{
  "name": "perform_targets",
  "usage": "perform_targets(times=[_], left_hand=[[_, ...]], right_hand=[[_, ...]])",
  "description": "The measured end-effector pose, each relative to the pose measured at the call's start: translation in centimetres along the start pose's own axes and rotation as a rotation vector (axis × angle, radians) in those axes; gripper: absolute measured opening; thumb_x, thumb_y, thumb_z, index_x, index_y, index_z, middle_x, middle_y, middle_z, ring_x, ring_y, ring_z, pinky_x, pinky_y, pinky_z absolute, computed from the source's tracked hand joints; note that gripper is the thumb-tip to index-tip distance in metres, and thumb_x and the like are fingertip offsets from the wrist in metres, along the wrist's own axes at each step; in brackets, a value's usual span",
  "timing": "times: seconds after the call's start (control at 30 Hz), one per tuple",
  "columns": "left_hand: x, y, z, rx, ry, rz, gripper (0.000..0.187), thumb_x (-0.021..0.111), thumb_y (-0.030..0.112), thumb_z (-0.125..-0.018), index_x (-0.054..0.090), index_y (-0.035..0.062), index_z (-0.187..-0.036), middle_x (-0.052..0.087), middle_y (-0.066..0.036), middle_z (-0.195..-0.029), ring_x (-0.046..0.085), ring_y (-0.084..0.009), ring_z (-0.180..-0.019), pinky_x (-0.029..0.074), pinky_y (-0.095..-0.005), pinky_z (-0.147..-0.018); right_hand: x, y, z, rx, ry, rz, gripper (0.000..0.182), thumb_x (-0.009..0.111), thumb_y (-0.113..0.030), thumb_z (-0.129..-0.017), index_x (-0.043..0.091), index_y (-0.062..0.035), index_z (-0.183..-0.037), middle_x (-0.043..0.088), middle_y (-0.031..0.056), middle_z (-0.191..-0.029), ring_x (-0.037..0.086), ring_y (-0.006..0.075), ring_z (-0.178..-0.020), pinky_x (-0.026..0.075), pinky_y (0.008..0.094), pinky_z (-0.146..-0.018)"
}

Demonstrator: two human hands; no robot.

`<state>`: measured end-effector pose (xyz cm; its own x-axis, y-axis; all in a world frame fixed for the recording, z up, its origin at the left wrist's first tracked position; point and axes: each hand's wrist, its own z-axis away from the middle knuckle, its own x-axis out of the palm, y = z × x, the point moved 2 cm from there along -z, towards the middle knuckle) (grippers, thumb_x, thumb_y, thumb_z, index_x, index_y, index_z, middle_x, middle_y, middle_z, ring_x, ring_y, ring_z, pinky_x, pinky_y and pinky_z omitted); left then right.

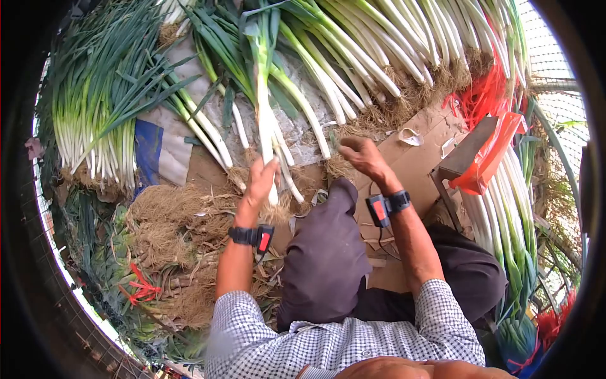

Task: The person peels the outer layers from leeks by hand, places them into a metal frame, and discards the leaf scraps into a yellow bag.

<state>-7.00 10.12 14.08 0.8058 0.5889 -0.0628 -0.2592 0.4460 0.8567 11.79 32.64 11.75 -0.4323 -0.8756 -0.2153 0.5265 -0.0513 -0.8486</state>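
Observation:
My left hand (259, 182) is closed around the white stem of a leek (266, 126), just above its roots. The leek stands out from the others, with its green leaves pointing away from me and its root end near my knee. To the right, my right hand (365, 159) is raised with fingers curled together. A thin, pale greenish scrap shows at its fingertips; I cannot tell whether they grip it. Several loose leeks (306, 117) lie around and beyond both hands, roots toward me.
A large row of leeks (391, 50) spreads across the back right, and a green pile (95, 120) fills the left. Cut roots (167, 221) heap at lower left. A small stool (467, 148) with an orange plastic bag (489, 161) stands right, near red ties (483, 95) and cardboard (423, 136).

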Motion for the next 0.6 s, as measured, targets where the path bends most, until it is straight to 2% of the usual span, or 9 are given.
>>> perform_targets(times=[0.13,0.27,0.3,0.33,0.4,0.43,0.5,0.53,0.6], left_hand=[[-1.6,-0.8,10.5,-0.017,0.096,-0.262,0.022,0.057,0.022,-0.095,0.054,0.0011,-0.094,0.054,-0.003,-0.071,0.051,-0.0117,-0.061,0.044,-0.0295,-0.055],[-2.9,1.4,17.5,-0.045,0.073,-0.306,0.024,0.061,0.022,-0.093,0.054,-0.0011,-0.096,0.057,-0.006,-0.071,0.051,-0.0163,-0.062,0.044,-0.0331,-0.056],[-3.3,2.4,18.7,0.033,0.069,-0.41,0.026,0.063,0.022,-0.092,0.055,-0.0016,-0.098,0.058,-0.01,-0.07,0.054,-0.0183,-0.063,0.045,-0.0353,-0.057],[-3.5,3.6,19.8,0.016,0.077,-0.452,0.026,0.063,0.023,-0.092,0.055,-0.0017,-0.098,0.058,-0.012,-0.071,0.056,-0.0202,-0.063,0.045,-0.0365,-0.057],[-3.8,6.0,21.6,-0.009,0.095,-0.542,0.027,0.064,0.023,-0.091,0.055,-0.0018,-0.099,0.059,-0.016,-0.072,0.059,-0.0238,-0.065,0.046,-0.0388,-0.059],[-4.2,5.8,22.0,0.084,0.122,-0.585,0.027,0.064,0.023,-0.09,0.055,-0.0018,-0.099,0.061,-0.019,-0.074,0.063,-0.0315,-0.069,0.047,-0.0431,-0.062],[-4.3,6.8,23.5,0.166,0.153,-0.67,0.028,0.063,0.023,-0.09,0.055,-0.0022,-0.1,0.062,-0.021,-0.076,0.063,-0.0354,-0.071,0.047,-0.0443,-0.064],[-4.2,7.8,24.2,0.205,0.168,-0.711,0.028,0.063,0.023,-0.09,0.055,-0.0024,-0.1,0.063,-0.021,-0.076,0.063,-0.0373,-0.071,0.047,-0.0449,-0.065],[-4.4,8.9,25.5,0.217,0.179,-0.796,0.028,0.064,0.022,-0.089,0.056,-0.0021,-0.102,0.063,-0.021,-0.078,0.063,-0.038,-0.072,0.048,-0.0459,-0.066]], right_hand=[[-3.8,-3.7,2.9,-0.091,0.059,0.144,0.036,0.066,-0.025,-0.087,0.067,0.003,-0.109,0.07,0.0203,-0.102,0.068,0.027,-0.095,0.052,0.0355,-0.084],[-2.9,-13.3,6.2,-0.377,0.044,0.489,0.027,0.068,-0.02,-0.085,0.069,-0.0026,-0.105,0.069,0.0202,-0.094,0.067,0.036,-0.086,0.052,0.0409,-0.076],[-1.8,-14.7,6.3,-0.6,0.024,0.534,0.029,0.069,-0.017,-0.083,0.068,-0.0048,-0.11,0.068,0.0187,-0.093,0.065,0.0376,-0.085,0.051,0.0433,-0.072],[-0.4,-16.9,6.8,-0.705,-0.048,0.611,0.046,0.069,-0.014,-0.082,0.06,-0.0081,-0.126,0.068,0.0181,-0.093,0.065,0.0366,-0.085,0.051,0.0426,-0.071],[3.0,-20.4,7.4,-0.793,-0.181,0.725,0.059,0.065,-0.008,-0.083,0.05,-0.0147,-0.139,0.065,0.0168,-0.091,0.064,0.0294,-0.078,0.049,0.043,-0.069],[4.7,-21.3,7.1,-0.779,-0.231,0.883,0.063,0.064,-0.007,-0.083,0.046,-0.0153,-0.143,0.065,0.0174,-0.089,0.064,0.0307,-0.078,0.049,0.0441,-0.068],[6.9,-22.0,6.1,-0.805,-0.291,1.075,0.069,0.06,-0.004,-0.082,0.041,-0.014,-0.147,0.065,0.0179,-0.082,0.065,0.0331,-0.077,0.049,0.0459,-0.065],[7.3,-20.9,4.6,-1.014,-0.211,1.007,0.046,0.059,-0.006,-0.083,0.059,-0.011,-0.129,0.064,0.0168,-0.076,0.064,0.0334,-0.074,0.049,0.0446,-0.063],[7.9,-20.7,2.9,-1.002,-0.223,1.021,0.016,0.059,-0.009,-0.086,0.068,-0.0066,-0.099,0.064,0.0156,-0.072,0.064,0.0326,-0.069,0.048,0.0433,-0.06]])
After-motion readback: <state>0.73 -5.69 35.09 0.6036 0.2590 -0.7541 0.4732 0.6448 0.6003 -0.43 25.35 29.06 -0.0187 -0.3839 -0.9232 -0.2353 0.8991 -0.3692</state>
